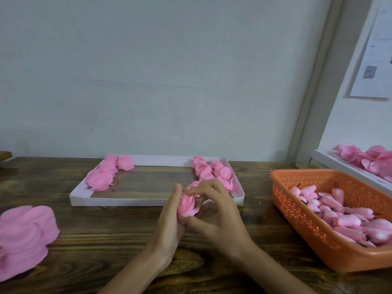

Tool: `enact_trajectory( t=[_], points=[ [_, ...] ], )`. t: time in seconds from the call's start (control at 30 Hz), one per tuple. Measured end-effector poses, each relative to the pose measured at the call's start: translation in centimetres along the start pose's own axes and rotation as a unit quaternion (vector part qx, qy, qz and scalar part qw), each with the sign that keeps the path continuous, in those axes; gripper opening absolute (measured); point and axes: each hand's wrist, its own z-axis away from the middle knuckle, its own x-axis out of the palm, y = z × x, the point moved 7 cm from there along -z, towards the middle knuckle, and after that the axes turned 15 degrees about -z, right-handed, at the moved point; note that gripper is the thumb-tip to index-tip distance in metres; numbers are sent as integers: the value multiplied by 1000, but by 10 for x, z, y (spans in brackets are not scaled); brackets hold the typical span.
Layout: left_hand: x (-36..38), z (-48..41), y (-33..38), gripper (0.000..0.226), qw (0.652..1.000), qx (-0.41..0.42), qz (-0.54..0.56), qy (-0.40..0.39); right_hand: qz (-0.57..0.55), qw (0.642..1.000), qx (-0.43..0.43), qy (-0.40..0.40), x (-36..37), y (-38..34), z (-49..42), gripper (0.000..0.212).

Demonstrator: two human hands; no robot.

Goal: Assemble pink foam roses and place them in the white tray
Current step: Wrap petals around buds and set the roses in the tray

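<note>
A pink foam rose (187, 205) is held between both hands just in front of the white tray (135, 200). My left hand (169, 221) cups it from the left with the fingers upright. My right hand (218, 211) pinches its petals from the right with thumb and fingertips. Inside the tray, several finished roses lie in a left group (106, 172) and a right group (214, 172). The tray's middle is bare. A stack of pink foam petals (23, 236) lies at the table's left edge.
An orange plastic basket (301, 209) at the right holds several pink rose buds (347, 215) with dark stems. Behind it another white tray (343, 166) carries more pink roses. The wooden table (101, 240) meets a pale wall at the back.
</note>
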Motion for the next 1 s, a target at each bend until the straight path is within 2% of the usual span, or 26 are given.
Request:
enact_trajectory(
  t=[0.1, 0.2, 0.3, 0.4, 0.57, 0.63, 0.7, 0.73, 0.83, 0.93, 1.0],
  points=[
    [3, -4, 4, 55, 997, 19, -12, -77, -35, 999, 8, -20, -5, -1, -4, 38],
    [5, -6, 1, 69, 986, 5, -18, -166, -52, 997, 31, -44, -12, 2, -7, 36],
    [4, -1, -7, 73, 960, 1, -153, -232, -49, 994, 76, -65, -17, 7, -10, 42],
    [1, -3, -12, 72, 952, 10, -247, -181, -14, 993, 71, -91, -20, 8, -12, 48],
    [7, 1, -1, 74, 961, 21, -258, -94, 1, 994, 32, -108, -21, 4, -13, 36],
    [10, 3, 4, 61, 963, 43, -251, -82, -2, 994, 18, -111, -19, 4, -11, 30],
    [10, 3, 7, 28, 969, 59, -236, -53, -3, 993, 7, -116, -16, 3, -10, 27],
    [11, 4, 9, 20, 970, 63, -231, -46, 7, 994, -3, -113, -15, 2, -9, 28],
    [6, 3, 8, 38, 972, 66, -225, -13, 53, 993, -64, -79, -15, -7, -8, 32],
    [2, 4, 12, 29, 981, 67, -181, 21, 115, 978, -161, -59, -13, -18, -4, 15],
    [3, 4, 14, 43, 981, 82, -173, 16, 156, 964, -205, -60, -8, -22, 0, 13]
  ],
)
